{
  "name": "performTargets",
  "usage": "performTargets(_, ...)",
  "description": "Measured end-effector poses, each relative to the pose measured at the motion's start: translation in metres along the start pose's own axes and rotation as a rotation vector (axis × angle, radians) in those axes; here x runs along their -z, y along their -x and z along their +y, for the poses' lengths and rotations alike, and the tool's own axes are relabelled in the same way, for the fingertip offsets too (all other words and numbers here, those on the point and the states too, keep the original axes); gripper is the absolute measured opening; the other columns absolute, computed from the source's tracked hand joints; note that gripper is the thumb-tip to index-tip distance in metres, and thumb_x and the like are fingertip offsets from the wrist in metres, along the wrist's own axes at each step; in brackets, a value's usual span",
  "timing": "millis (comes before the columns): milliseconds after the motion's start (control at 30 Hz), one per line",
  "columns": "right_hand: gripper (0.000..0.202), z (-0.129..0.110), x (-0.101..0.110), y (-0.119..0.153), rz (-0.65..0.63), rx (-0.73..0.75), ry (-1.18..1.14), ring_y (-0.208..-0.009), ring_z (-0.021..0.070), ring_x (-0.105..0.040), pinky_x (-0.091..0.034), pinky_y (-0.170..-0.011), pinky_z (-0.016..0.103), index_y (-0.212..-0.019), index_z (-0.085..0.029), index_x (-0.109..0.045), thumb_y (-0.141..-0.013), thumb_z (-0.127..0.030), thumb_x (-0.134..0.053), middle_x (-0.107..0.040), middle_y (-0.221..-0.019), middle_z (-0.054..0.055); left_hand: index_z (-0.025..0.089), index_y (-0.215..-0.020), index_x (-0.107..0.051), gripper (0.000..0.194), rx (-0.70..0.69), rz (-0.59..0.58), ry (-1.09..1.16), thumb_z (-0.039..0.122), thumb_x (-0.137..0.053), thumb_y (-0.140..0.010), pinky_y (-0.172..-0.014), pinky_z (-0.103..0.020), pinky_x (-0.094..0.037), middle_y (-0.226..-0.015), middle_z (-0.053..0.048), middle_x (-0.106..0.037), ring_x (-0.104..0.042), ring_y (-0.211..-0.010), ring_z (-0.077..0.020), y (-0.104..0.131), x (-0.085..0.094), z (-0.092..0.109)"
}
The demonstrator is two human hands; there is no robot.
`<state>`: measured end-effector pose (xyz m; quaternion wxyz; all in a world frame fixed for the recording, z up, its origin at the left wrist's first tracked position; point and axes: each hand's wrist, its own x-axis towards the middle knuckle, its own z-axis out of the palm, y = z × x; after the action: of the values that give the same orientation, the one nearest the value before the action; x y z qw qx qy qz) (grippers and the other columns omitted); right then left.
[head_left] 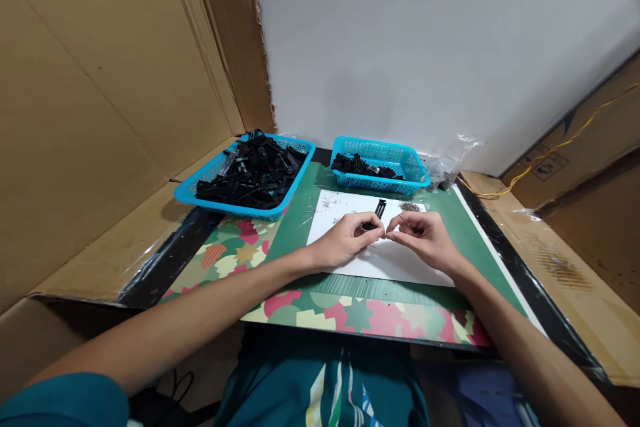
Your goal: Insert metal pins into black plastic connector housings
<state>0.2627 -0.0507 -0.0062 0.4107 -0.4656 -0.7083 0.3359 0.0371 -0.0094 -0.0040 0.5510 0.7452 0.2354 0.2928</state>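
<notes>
teal printed shirt (320, 383) showing nearest; left hand (349, 240) gripping slim black plastic piece (381, 208); right hand (424, 239) curling beside it, grip unclear

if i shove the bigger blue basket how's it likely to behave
The bigger blue basket probably feels fairly heavy, being heaped with black pieces. Perforated and apparently plastic, it may flex a little. A hard shove could spill some pieces, since the pile looks loose and rises above the rim.

Left hand (346, 241) and right hand (427, 237) curl close together.
</notes>
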Motion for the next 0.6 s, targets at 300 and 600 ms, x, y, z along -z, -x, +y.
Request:
performTargets(300,0.039,0.0012,-0.0009,0.0010,0.006,-0.041,-0.008,-0.057,0.0116,-0.024,-0.019,-0.055,0.029,-0.089,-0.018,-0.079,-0.091,-0.056,-0.074,-0.029,-0.060,-0.006,0.015,-0.091,-0.068,0.033,-0.054,0.074,-0.074,0.047,-0.062,-0.097,-0.067,-0.026,-0.043,-0.083,-0.002,-0.062,-0.052,-0.073,-0.0143,-0.0006,0.0025,0.0024)
performTargets(600,0.038,0.0003,-0.0042,-0.0002,0.039,-0.042,-0.017,-0.055,0.0108,-0.025,-0.021,-0.052,0.028,-0.086,-0.017,-0.079,-0.089,-0.055,-0.074,-0.032,-0.056,-0.006,0.017,-0.101,-0.072,0.028,-0.082,0.078,-0.185,0.043,-0.060,-0.100,-0.070,-0.027,-0.043,-0.097,-0.004,-0.068,-0.055,-0.077,-0.0151,0.0015,0.0026,-0.0019)
